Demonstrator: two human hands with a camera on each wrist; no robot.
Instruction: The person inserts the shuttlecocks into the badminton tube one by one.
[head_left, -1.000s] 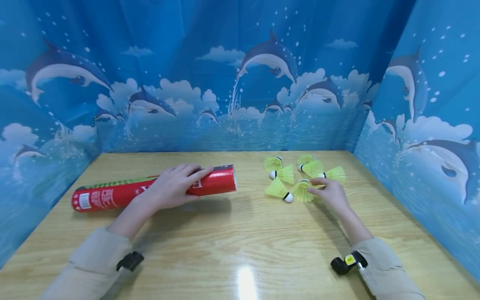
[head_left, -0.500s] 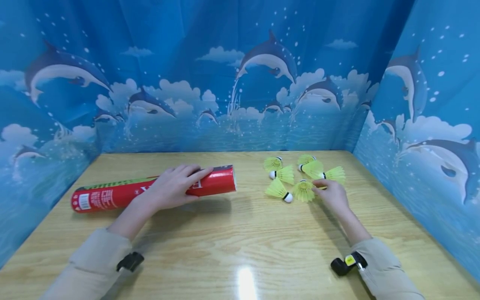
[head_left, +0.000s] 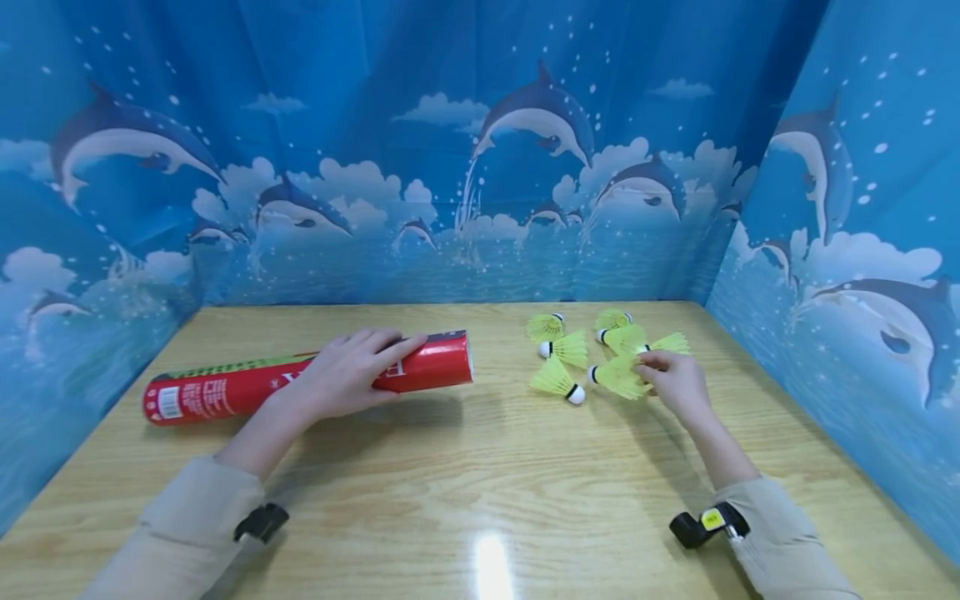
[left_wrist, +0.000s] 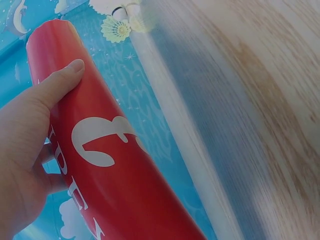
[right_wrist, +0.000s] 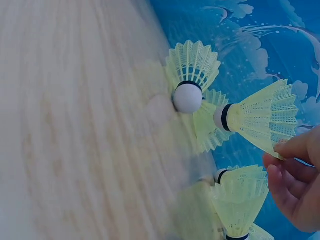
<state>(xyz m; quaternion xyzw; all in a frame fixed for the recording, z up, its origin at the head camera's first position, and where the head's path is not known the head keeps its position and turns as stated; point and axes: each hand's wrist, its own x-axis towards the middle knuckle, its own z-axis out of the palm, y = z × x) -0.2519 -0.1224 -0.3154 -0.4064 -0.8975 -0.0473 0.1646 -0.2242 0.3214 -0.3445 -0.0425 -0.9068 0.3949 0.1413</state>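
My left hand [head_left: 352,371] grips a red shuttlecock tube [head_left: 435,363] around its body, thumb and fingers on opposite sides. The tube's right end is tipped up off the table, while its left end sits low. On the right, my right hand [head_left: 673,382] pinches the skirt edge of a yellow shuttlecock [right_wrist: 265,117] between thumb and fingertips. That shuttlecock's white cork points left, away from the hand. Close by lie more yellow shuttlecocks, one [head_left: 557,380] with its cork toward the front right and another [head_left: 567,348] with its cork to the left.
Behind the held one, several other shuttlecocks [head_left: 624,336] lie grouped at the table's back right. The wooden table [head_left: 420,492] is bounded by a blue dolphin-print curtain [head_left: 420,250] at the back and sides. Dark wrist cameras [head_left: 708,523] are strapped on both sleeves.
The shuttlecock at my right fingertips has turned so its cork now points left, and my right hand has shifted slightly to the right with it. The left hand and tube stay put.
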